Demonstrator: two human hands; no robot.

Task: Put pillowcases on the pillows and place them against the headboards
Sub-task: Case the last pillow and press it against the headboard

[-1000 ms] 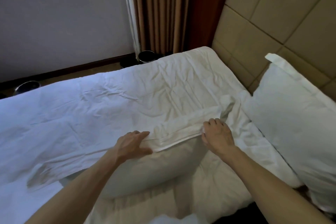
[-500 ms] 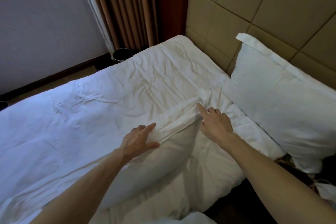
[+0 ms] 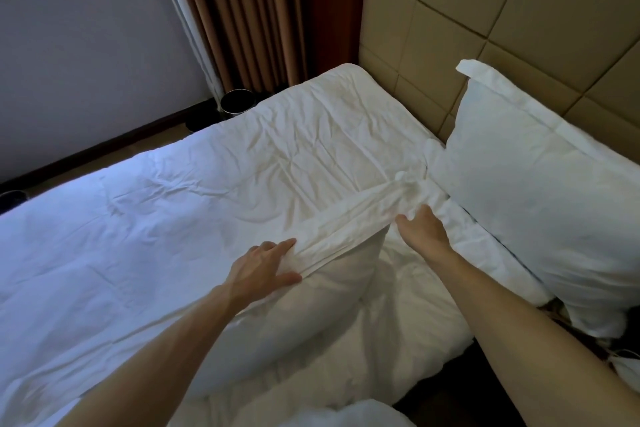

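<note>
A white pillow (image 3: 311, 315) lies on the bed in front of me, and a white pillowcase (image 3: 346, 232) is bunched in folds along its far edge. My left hand (image 3: 263, 267) pinches the left end of that bunched cloth between thumb and fingers. At the right end, my right hand (image 3: 422, 230) grips the cloth with its fingertips buried in the folds. Another pillow in a white case (image 3: 540, 191) leans against the padded beige headboard (image 3: 485, 17) at the right.
A wrinkled white duvet (image 3: 173, 218) covers the bed. Brown curtains (image 3: 249, 10) hang at the far corner, with a dark round bin (image 3: 237, 101) on the floor below them. A grey wall under a window is on the far left.
My view has swung right and closer to the headboard. My right hand has slid forward along the pillowcase edge and closed into the folds; the left hand keeps its hold.
</note>
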